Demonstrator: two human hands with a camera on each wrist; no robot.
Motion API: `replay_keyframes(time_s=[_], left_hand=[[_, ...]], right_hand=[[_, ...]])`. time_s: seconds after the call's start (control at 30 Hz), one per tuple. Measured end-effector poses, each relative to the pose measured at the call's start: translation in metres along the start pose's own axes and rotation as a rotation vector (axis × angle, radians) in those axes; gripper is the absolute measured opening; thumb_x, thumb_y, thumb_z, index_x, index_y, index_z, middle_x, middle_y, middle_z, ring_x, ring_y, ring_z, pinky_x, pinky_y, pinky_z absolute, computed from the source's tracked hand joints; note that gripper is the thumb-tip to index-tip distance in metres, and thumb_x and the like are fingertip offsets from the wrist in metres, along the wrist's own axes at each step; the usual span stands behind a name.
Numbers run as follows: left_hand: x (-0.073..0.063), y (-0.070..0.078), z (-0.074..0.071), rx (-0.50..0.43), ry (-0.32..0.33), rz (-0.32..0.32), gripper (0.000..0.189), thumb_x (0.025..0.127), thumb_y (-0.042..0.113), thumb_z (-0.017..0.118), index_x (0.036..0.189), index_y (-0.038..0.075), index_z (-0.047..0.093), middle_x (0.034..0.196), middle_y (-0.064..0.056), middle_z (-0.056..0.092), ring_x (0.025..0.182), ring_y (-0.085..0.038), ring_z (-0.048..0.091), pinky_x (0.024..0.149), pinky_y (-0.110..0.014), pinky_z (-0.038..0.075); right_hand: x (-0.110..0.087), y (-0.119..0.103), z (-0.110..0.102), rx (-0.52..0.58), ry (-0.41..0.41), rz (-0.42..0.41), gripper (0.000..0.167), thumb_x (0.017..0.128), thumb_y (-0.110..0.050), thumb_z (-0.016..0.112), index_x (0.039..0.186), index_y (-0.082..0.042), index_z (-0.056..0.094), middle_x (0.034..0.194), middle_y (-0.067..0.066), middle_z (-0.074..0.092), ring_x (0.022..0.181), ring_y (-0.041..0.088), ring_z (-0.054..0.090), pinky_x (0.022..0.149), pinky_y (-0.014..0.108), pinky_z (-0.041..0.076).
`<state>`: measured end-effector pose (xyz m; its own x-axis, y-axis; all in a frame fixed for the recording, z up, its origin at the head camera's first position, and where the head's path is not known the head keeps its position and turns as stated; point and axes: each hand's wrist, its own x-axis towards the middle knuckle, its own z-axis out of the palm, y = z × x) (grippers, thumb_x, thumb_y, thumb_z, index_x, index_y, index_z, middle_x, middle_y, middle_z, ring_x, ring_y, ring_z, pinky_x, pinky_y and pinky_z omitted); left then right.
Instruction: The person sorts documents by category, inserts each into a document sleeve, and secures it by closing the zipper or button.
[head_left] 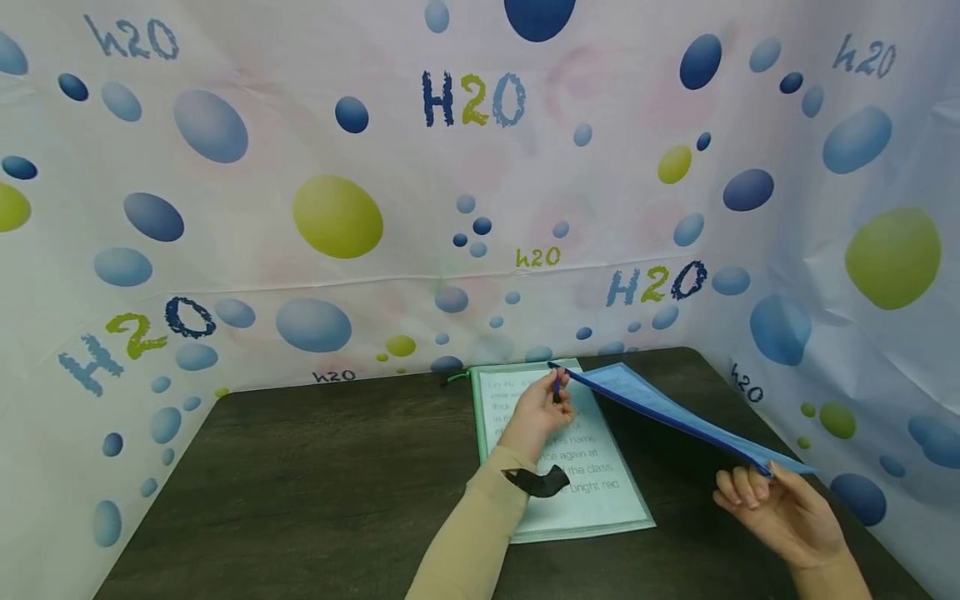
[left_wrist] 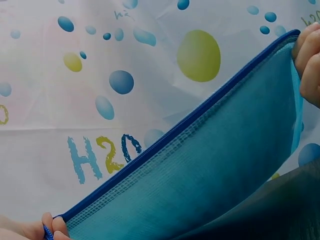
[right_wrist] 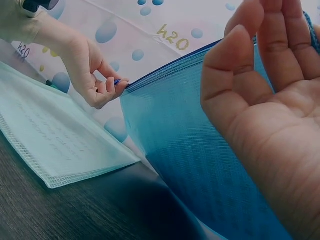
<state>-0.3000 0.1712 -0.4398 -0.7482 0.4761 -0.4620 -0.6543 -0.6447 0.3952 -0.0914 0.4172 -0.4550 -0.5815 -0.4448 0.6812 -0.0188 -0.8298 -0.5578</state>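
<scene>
A blue mesh zip pouch [head_left: 675, 408] is stretched between my two hands, its dark blue zipper edge sloping down to the right in the head view. My left hand [head_left: 540, 412] pinches the far left end of that edge, with a short dark blue strap at its fingers. The near right end is pinched by my right hand [head_left: 783, 508], palm turned up. In the right wrist view the blue pouch [right_wrist: 185, 145] hangs between the left hand [right_wrist: 97, 80] and the right hand [right_wrist: 265, 90]. Below my left forearm lies a pale green zip pouch [head_left: 600, 500] with printed text showing through.
A dark wood-grain table [head_left: 300, 483] carries the green pouch. Behind it and along the sides hangs a white curtain [head_left: 420, 325] with blue and green dots and H2O lettering. A green strap [head_left: 457, 377] sticks out from the green pouch's far left corner.
</scene>
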Motion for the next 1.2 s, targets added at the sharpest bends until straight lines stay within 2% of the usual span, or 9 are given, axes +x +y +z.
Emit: replay_keyframes(time_s=[0.2, 0.4, 0.57, 0.77, 0.9, 1.0, 1.1, 1.2], left_hand=[[0.001, 0.005, 0.001, -0.006, 0.014, 0.003, 0.017, 0.1, 0.021, 0.055, 0.096, 0.012, 0.069, 0.083, 0.004, 0.065, 0.072, -0.008, 0.04, 0.065, -0.022, 0.027], [0.001, 0.008, 0.001, -0.01, 0.018, -0.004, 0.018, 0.1, 0.021, 0.054, 0.111, 0.011, 0.066, 0.082, 0.003, 0.064, 0.071, -0.008, 0.039, 0.064, -0.022, 0.027], [0.001, 0.011, 0.001, -0.011, 0.005, -0.007, 0.018, 0.101, 0.021, 0.052, 0.112, 0.012, 0.063, 0.082, 0.004, 0.062, 0.07, -0.007, 0.039, 0.063, -0.022, 0.026], [0.004, 0.018, -0.002, -0.026, -0.004, 0.023, 0.024, 0.102, 0.021, 0.051, 0.121, 0.01, 0.061, 0.083, 0.003, 0.061, 0.07, -0.008, 0.037, 0.064, -0.023, 0.025], [0.006, 0.021, -0.004, -0.026, -0.006, 0.026, 0.022, 0.103, 0.022, 0.049, 0.117, 0.012, 0.063, 0.082, 0.003, 0.06, 0.069, -0.008, 0.037, 0.064, -0.024, 0.024], [0.006, 0.021, -0.005, -0.016, -0.01, 0.027, 0.018, 0.103, 0.023, 0.049, 0.106, 0.014, 0.065, 0.081, 0.004, 0.061, 0.07, -0.008, 0.038, 0.064, -0.024, 0.024], [0.004, 0.02, -0.005, 0.016, -0.014, 0.027, 0.018, 0.103, 0.023, 0.048, 0.101, 0.015, 0.064, 0.081, 0.005, 0.06, 0.071, -0.007, 0.039, 0.065, -0.023, 0.026], [0.001, 0.019, -0.006, 0.058, -0.024, 0.016, 0.019, 0.103, 0.022, 0.047, 0.099, 0.015, 0.064, 0.085, 0.004, 0.06, 0.073, -0.008, 0.041, 0.068, -0.022, 0.029]], right_hand=[[0.001, 0.001, -0.002, -0.003, -0.01, 0.004, 0.061, 0.104, -0.018, -0.005, 0.106, 0.016, 0.046, 0.102, 0.022, 0.045, 0.087, 0.038, 0.024, 0.078, 0.045, 0.013], [0.001, 0.002, -0.003, 0.014, -0.01, 0.003, 0.065, 0.105, -0.018, -0.004, 0.113, 0.015, 0.051, 0.104, 0.023, 0.047, 0.086, 0.037, 0.025, 0.078, 0.045, 0.012], [0.002, 0.002, -0.004, 0.018, -0.011, 0.003, 0.065, 0.105, -0.018, -0.003, 0.115, 0.015, 0.052, 0.105, 0.023, 0.048, 0.085, 0.037, 0.024, 0.077, 0.044, 0.013], [0.002, 0.0, -0.003, 0.025, -0.002, 0.004, 0.064, 0.105, -0.018, -0.003, 0.112, 0.014, 0.052, 0.104, 0.023, 0.048, 0.084, 0.036, 0.024, 0.078, 0.044, 0.012], [0.003, -0.001, -0.003, 0.023, 0.0, 0.009, 0.062, 0.104, -0.018, -0.004, 0.107, 0.015, 0.048, 0.101, 0.023, 0.045, 0.085, 0.037, 0.025, 0.079, 0.045, 0.012], [0.004, 0.0, -0.003, -0.001, -0.016, 0.008, 0.06, 0.104, -0.017, -0.005, 0.106, 0.016, 0.046, 0.1, 0.024, 0.044, 0.086, 0.038, 0.025, 0.078, 0.044, 0.013], [0.005, 0.002, -0.003, -0.044, -0.031, 0.025, 0.062, 0.104, -0.015, -0.005, 0.11, 0.015, 0.048, 0.106, 0.024, 0.05, 0.086, 0.039, 0.026, 0.077, 0.044, 0.015], [0.006, 0.003, -0.003, -0.106, -0.036, 0.076, 0.066, 0.103, -0.015, -0.008, 0.117, 0.012, 0.05, 0.118, 0.02, 0.056, 0.087, 0.039, 0.028, 0.077, 0.044, 0.019]])
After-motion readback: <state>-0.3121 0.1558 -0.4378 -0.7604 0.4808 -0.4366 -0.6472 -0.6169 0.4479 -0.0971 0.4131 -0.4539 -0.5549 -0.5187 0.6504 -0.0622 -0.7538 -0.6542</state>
